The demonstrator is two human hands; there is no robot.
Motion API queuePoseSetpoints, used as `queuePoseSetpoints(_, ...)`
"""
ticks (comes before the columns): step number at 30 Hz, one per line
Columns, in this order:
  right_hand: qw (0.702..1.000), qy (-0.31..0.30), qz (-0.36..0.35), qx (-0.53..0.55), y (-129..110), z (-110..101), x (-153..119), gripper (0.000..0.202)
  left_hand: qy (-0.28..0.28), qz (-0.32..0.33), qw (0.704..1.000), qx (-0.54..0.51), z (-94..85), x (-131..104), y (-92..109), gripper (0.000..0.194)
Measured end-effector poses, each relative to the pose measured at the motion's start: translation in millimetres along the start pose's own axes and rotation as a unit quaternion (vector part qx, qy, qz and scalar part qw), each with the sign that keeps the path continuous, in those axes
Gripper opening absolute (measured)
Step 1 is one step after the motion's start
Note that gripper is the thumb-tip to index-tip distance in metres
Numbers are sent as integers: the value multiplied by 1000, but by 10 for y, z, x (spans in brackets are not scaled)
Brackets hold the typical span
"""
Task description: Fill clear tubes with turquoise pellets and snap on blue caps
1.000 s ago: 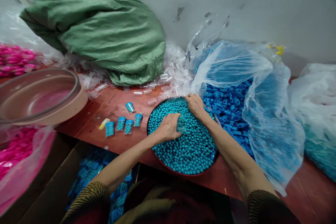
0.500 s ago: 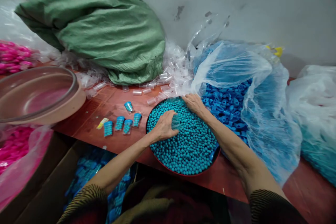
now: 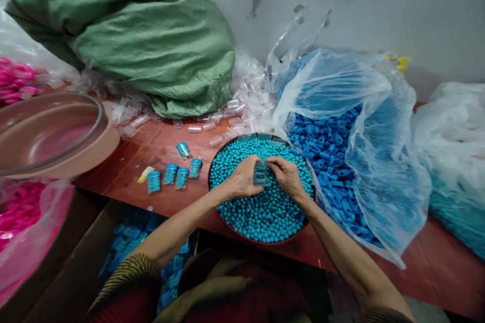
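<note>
Over a round, dark red-rimmed tray (image 3: 270, 243) full of turquoise beads (image 3: 261, 222), my left hand (image 3: 242, 179) is closed around several small clear plastic tubes (image 3: 261, 175). My right hand (image 3: 287, 177) pinches at the upper right of these tubes, its thumb and fingertips together; its exact grip is partly hidden. More clear tubes (image 3: 248, 138) lie along the tray's far edge on top of the beads. To the left on the table are several filled tubes (image 3: 170, 174) with blue caps and turquoise beads inside.
An open plastic bag of blue caps (image 3: 322, 136) lies right of the tray. Loose clear tubes (image 3: 250, 91) are heaped behind it, beside a green sack (image 3: 151, 40). A pinkish basin (image 3: 83, 149) stands left; boxes of pink pieces (image 3: 18, 207) and blue pieces (image 3: 129, 237) sit below the table edge.
My right hand has come from the tray's far edge back toward me and now meets the tubes in my left hand. Clear tubes show at the far edge where it was.
</note>
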State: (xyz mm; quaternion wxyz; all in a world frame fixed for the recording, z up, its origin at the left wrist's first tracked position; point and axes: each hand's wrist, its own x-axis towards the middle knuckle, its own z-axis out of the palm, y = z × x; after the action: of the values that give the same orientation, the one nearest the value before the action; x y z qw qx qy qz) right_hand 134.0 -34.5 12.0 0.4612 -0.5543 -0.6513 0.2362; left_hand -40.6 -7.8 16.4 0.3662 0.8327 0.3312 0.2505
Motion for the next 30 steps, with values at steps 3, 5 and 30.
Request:
queuePoseSetpoints(3,999,6,28,30,45,18,-31,17,11,-15,1000,-20,-11,-4,8,89)
queuePoseSetpoints(5,999,5,34,40,87,23,-32,16,-1,-22,1000,-8,-39,24,24,102)
queuePoseSetpoints(30,994,-82,6,69,-247,122,-92,86,-65,-101,955,272,-19,44,301,78)
